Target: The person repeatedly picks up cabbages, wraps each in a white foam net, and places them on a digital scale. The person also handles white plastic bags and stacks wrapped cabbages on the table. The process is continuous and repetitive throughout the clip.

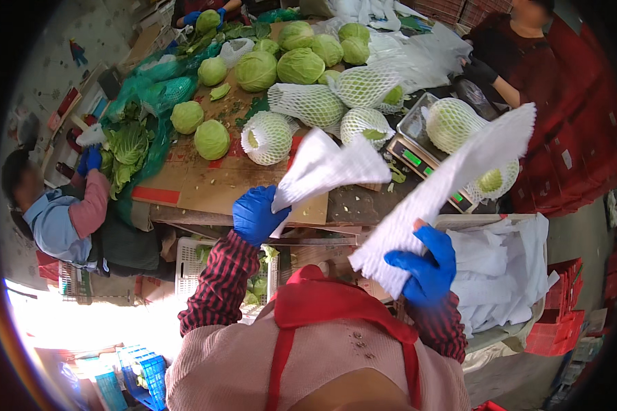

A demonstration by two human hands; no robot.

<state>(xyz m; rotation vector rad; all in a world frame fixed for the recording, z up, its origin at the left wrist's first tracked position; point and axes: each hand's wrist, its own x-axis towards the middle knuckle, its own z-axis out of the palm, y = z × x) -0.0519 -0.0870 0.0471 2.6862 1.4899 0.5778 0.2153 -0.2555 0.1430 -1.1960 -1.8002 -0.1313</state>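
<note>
My left hand [259, 215], in a blue glove, grips one end of a white foam net sleeve [334, 167] above the table's front edge. A second, longer foam net sleeve [442, 190] is held in my right hand [428, 267], also gloved, with a bare fingertip showing. That sleeve slants up past the digital scale [416, 159] and partly hides it. Beyond my hands lie several cabbages in foam nets, among them one netted cabbage [268, 137] at the front. Bare cabbages, such as one pale green cabbage [212, 139], rest on the cardboard [185, 174].
At right stands a bin [537, 308] of flat foam sleeves [493, 277]. Green net bags [154, 97] lie left. A person [61, 216] handles leafy cabbage there; another person [519, 61] stands at right, and gloved hands [205, 19] work at the far side. A white crate [187, 267] sits below.
</note>
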